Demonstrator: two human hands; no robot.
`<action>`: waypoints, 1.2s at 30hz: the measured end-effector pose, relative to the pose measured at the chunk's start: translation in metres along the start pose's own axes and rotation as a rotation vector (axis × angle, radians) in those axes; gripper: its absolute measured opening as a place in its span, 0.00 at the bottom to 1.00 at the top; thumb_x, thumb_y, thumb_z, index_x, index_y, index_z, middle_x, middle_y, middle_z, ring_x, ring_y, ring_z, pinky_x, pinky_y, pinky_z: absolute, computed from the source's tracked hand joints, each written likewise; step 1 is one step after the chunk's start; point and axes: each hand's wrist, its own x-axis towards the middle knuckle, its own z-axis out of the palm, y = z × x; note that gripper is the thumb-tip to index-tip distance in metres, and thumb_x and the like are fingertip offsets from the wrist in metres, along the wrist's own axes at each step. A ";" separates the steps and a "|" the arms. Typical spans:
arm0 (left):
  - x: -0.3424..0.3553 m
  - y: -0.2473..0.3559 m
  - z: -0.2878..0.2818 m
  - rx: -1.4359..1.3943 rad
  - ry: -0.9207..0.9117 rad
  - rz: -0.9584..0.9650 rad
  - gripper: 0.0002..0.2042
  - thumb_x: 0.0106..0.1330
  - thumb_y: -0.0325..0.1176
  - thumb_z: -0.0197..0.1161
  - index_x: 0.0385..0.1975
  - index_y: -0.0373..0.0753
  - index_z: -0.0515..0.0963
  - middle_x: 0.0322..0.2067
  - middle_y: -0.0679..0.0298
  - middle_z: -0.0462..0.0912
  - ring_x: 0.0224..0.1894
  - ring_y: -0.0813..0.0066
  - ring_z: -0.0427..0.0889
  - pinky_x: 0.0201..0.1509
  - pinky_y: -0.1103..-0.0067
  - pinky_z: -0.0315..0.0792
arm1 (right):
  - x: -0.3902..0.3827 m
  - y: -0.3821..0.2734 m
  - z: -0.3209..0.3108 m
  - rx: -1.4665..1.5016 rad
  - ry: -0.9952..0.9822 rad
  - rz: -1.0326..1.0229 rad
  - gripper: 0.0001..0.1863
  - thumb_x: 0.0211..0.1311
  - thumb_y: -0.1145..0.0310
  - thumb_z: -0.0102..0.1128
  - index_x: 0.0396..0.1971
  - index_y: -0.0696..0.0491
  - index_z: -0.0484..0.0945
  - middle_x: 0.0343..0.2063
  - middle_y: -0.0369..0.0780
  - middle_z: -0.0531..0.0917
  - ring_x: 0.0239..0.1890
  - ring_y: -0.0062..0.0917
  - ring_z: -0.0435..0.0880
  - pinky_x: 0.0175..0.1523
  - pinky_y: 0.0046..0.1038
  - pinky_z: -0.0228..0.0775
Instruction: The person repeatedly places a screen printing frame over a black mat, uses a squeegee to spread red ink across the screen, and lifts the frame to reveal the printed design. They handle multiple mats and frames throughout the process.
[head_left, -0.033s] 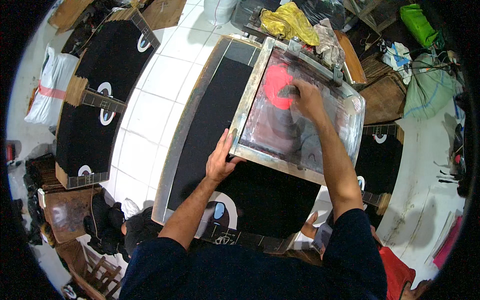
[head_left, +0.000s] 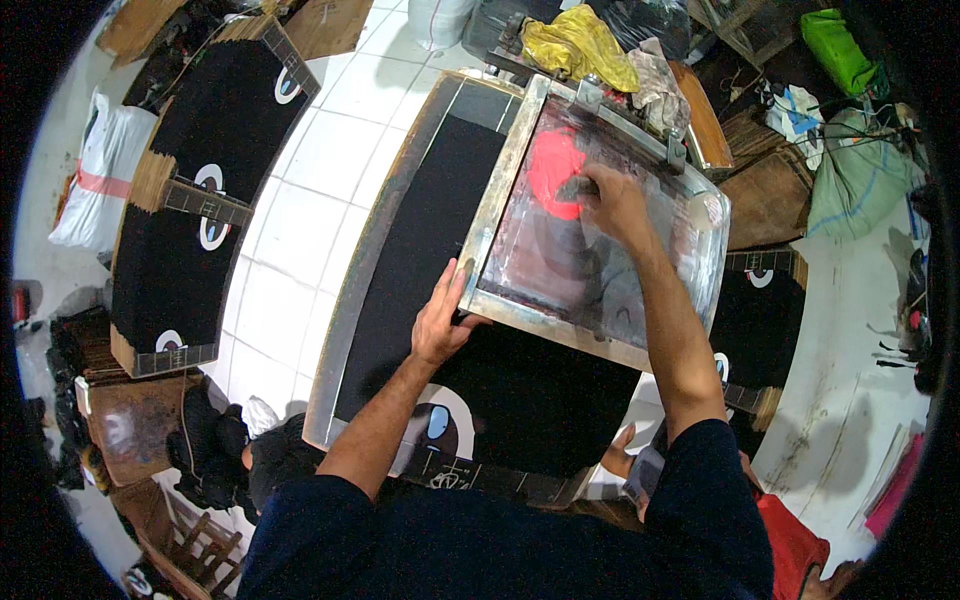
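Two hands at one frame; clock positions are read about the frame, with 12 straight ahead of the worker. The frame (head_left: 555,325) lies toward 2 o'clock of the view's centre, overlapping a black cloth (head_left: 420,230). The left hand (head_left: 438,320) grips its 8 o'clock corner, fingers along the side rail, thumb by the near rail. The right hand (head_left: 614,200) is over the mesh (head_left: 540,260), fingers bunched at the edge of the pink paste (head_left: 555,160); a small dark shape shows at the fingertips, and from where I stand I cannot tell whether it is gripped.

Sound practice, in my judgement: the left hand firm, so that the corner neither shifts nor drops; the right wrist loose, moving the paste in short, even strokes with light pressure, to spare the mesh; the right forearm, which crosses the near rail at 5 o'clock, held clear of wet colour.

Appearance: rails pale, worn and stained; mesh dull grey, glossy in places, with faint reddish smears; paste vivid, one rounded patch toward 10 o'clock. Metal clamps (head_left: 676,152) stand at 12 and 1 o'clock. At 7 o'clock the cloth bears an eye print (head_left: 437,420), blue within white. Another person's hand (head_left: 618,455) shows at 6 o'clock.
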 end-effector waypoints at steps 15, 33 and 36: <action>0.005 -0.001 -0.002 -0.044 -0.082 -0.081 0.47 0.57 0.29 0.78 0.76 0.40 0.57 0.73 0.44 0.62 0.72 0.46 0.70 0.68 0.63 0.75 | 0.022 0.022 0.036 -0.076 0.168 -0.055 0.22 0.48 0.74 0.71 0.47 0.51 0.82 0.40 0.45 0.84 0.48 0.47 0.81 0.52 0.44 0.73; 0.039 0.054 -0.029 -0.222 0.133 0.102 0.49 0.55 0.37 0.81 0.76 0.35 0.57 0.70 0.38 0.66 0.72 0.43 0.68 0.70 0.60 0.71 | -0.137 -0.162 0.023 0.088 0.838 0.229 0.22 0.80 0.49 0.47 0.56 0.49 0.81 0.53 0.44 0.85 0.57 0.43 0.84 0.63 0.42 0.73; 0.088 0.107 -0.056 -0.313 0.225 0.110 0.56 0.53 0.39 0.84 0.78 0.34 0.50 0.66 0.40 0.72 0.68 0.48 0.74 0.70 0.63 0.71 | -0.100 -0.170 -0.036 0.178 0.994 0.242 0.14 0.76 0.65 0.57 0.55 0.53 0.81 0.51 0.45 0.86 0.58 0.40 0.83 0.63 0.39 0.73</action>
